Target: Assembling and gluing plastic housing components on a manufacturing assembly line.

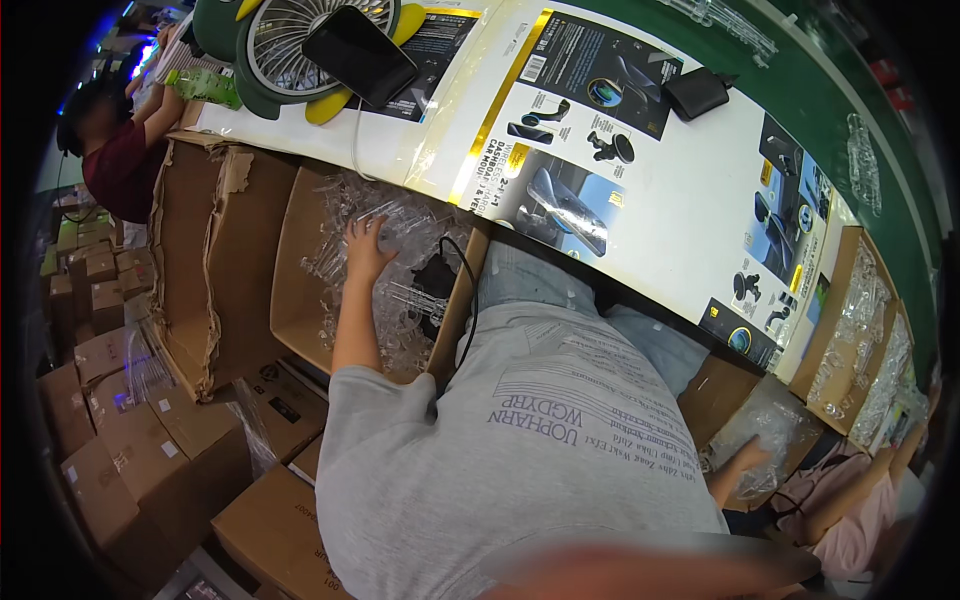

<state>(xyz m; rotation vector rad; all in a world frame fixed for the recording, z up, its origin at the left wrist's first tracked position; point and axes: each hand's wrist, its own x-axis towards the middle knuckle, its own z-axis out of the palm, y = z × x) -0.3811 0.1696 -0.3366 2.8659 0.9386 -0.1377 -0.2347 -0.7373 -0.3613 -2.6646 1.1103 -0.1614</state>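
Note:
My left hand (368, 248) reaches down into an open cardboard box at my left side, its fingers spread over a heap of clear plastic pieces (405, 215). A black object (433, 285) with a black cable lies among those pieces, near the box's right wall. Low on my right side, my right hand (748, 457) is at another box, against clear plastic pieces (775, 425). Its fingers are small and partly hidden in the plastic, so their grip does not show.
Ahead stands a table covered with printed cardboard sheets (700, 190). On it lie a fan (300, 50), a black phone (360, 55), a black pouch-like item (697, 93) and a green bottle (205, 86). Stacked cartons (150, 440) fill the left. Other people sit far left and lower right.

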